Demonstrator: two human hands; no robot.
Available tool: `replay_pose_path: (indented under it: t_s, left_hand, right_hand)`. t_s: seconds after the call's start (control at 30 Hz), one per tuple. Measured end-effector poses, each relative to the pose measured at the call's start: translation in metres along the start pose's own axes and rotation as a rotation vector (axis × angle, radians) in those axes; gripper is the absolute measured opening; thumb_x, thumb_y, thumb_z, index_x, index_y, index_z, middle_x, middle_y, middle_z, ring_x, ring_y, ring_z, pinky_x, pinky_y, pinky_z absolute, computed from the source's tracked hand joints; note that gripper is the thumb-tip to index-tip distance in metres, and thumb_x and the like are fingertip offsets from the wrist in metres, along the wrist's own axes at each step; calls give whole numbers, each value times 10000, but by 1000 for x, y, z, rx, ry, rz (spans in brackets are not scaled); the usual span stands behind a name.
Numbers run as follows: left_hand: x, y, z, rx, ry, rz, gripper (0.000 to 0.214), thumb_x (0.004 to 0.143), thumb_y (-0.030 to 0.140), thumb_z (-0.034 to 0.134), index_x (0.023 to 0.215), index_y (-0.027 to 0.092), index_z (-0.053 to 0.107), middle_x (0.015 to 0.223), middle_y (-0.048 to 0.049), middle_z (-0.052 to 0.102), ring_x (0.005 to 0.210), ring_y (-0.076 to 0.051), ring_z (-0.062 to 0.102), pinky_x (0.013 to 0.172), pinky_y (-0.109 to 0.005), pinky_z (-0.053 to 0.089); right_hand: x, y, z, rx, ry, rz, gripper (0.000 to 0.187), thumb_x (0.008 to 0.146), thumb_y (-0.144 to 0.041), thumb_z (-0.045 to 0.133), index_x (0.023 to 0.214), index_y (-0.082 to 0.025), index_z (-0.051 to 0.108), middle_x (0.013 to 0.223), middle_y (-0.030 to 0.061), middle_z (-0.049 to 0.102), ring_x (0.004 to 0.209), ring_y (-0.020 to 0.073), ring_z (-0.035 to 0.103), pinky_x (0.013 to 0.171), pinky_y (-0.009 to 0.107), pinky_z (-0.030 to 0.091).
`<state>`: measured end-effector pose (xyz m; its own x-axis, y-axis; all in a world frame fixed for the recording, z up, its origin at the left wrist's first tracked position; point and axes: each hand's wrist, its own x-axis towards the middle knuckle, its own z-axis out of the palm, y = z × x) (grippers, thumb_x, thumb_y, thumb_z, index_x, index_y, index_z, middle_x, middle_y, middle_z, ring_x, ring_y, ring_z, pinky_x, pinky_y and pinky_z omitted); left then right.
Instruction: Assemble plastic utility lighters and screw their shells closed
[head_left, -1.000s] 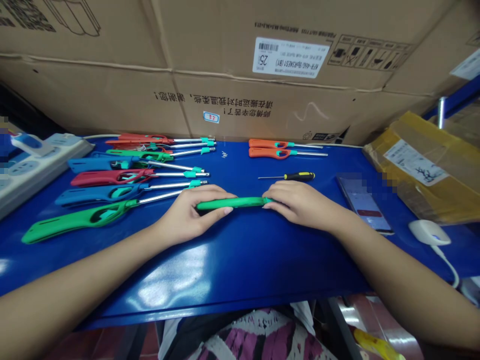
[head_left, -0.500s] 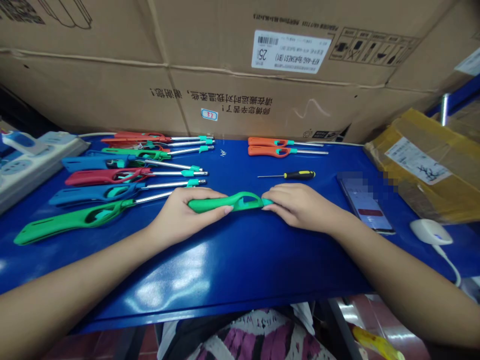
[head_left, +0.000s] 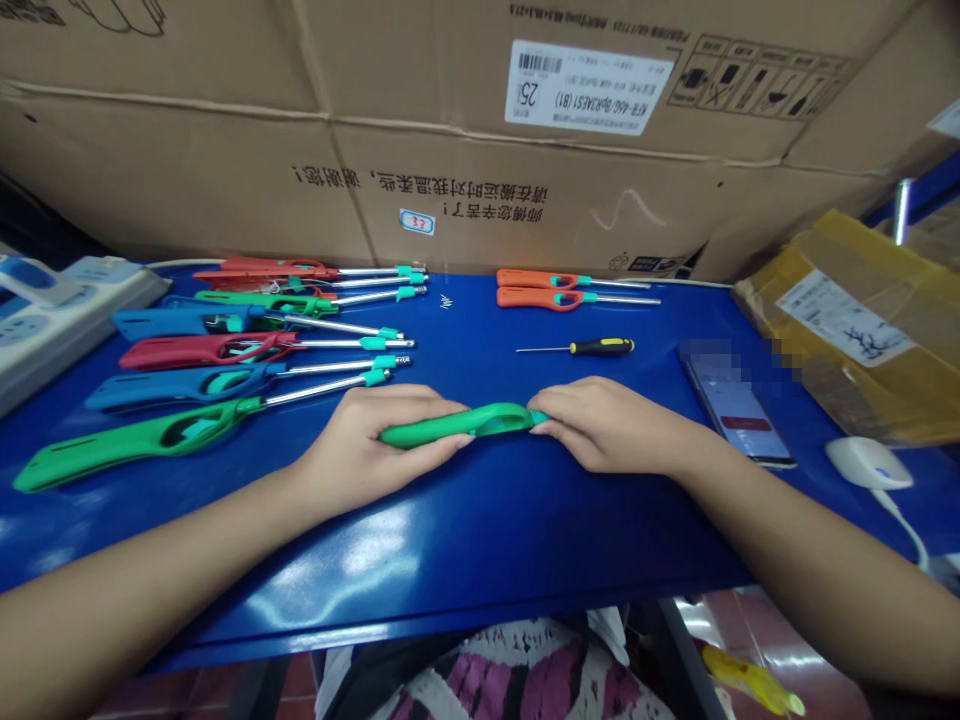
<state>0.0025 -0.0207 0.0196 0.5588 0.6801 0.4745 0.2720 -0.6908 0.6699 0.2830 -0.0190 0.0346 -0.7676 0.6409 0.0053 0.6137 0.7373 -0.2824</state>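
Note:
A green lighter body (head_left: 463, 423) lies across the middle of the blue table (head_left: 480, 520), held at both ends. My left hand (head_left: 367, 445) is wrapped round its left end. My right hand (head_left: 607, 425) pinches its right end, where a teal part shows. A small screwdriver (head_left: 592, 348) with a black and yellow handle lies just beyond my right hand.
Several long-nosed lighters in green, blue and red (head_left: 225, 345) lie in a row at the left. Two orange lighters (head_left: 562, 288) lie at the back. A phone (head_left: 731, 400), a white device with a cord (head_left: 868, 463), a power strip (head_left: 52, 315) and cardboard boxes (head_left: 480, 130) surround the table.
The green lighter body has been turned in my hands: its handle loop came into view, then turned partly edge-on. Both hands have kept their hold.

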Motion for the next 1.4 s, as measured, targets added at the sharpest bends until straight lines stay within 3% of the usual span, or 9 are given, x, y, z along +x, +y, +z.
replay_pose_path:
  t_s: [0.27, 0.37, 0.7, 0.87, 1.0, 1.27, 1.4]
  left_hand:
    - [-5, 0, 1, 88, 14, 172, 230, 880, 157, 744, 1106, 196, 764, 934, -45, 778, 785, -128, 732, 744, -191, 590]
    - [-5, 2, 1, 101, 38, 165, 208, 865, 151, 759, 1072, 168, 770, 914, -46, 776, 767, -122, 729, 723, -179, 581]
    - [1, 7, 3, -50, 94, -268, 108, 807, 260, 815, 904, 214, 814, 870, 12, 802, 731, -125, 738, 679, -160, 582]
    - [3, 5, 4, -121, 106, -367, 125, 776, 296, 834, 868, 213, 821, 859, 5, 810, 728, -146, 749, 666, -179, 591]
    - [4, 2, 5, -89, 89, -272, 114, 800, 266, 821, 891, 199, 817, 870, 2, 804, 733, -126, 740, 685, -161, 585]
    - [1, -10, 4, 56, 13, 114, 259, 897, 144, 727, 1140, 220, 770, 1071, -39, 769, 953, -139, 731, 893, -222, 581]
    - [1, -11, 4, 128, -1, 179, 262, 901, 144, 722, 1159, 181, 750, 1081, -60, 761, 981, -144, 726, 917, -216, 569]
  right_hand:
    - [-2, 1, -3, 72, 3, -12, 226, 1029, -267, 456, 927, -165, 630, 790, 29, 629, 708, 171, 570, 673, 297, 368]
    - [-2, 1, -1, 75, 47, -15, 223, 1017, -253, 461, 921, -157, 638, 796, 34, 632, 706, 168, 566, 663, 291, 364]
    - [-1, 0, 4, 6, 137, 12, 261, 1026, -255, 455, 925, -138, 665, 796, 45, 648, 688, 166, 565, 642, 291, 362]
    - [-1, 0, 6, -72, 199, -13, 266, 1028, -257, 457, 980, -124, 683, 820, 62, 669, 687, 171, 568, 631, 297, 352]
    - [0, 0, 6, -102, 159, 1, 261, 1028, -248, 450, 969, -131, 676, 826, 62, 673, 695, 176, 582, 632, 301, 355]
    - [4, 4, 11, -41, 190, 21, 190, 998, -226, 492, 1038, -146, 660, 935, 71, 690, 818, 200, 648, 693, 301, 432]
    - [4, 5, 9, 24, 188, 12, 196, 1007, -264, 528, 1093, -165, 674, 981, 61, 706, 861, 195, 670, 725, 298, 471]
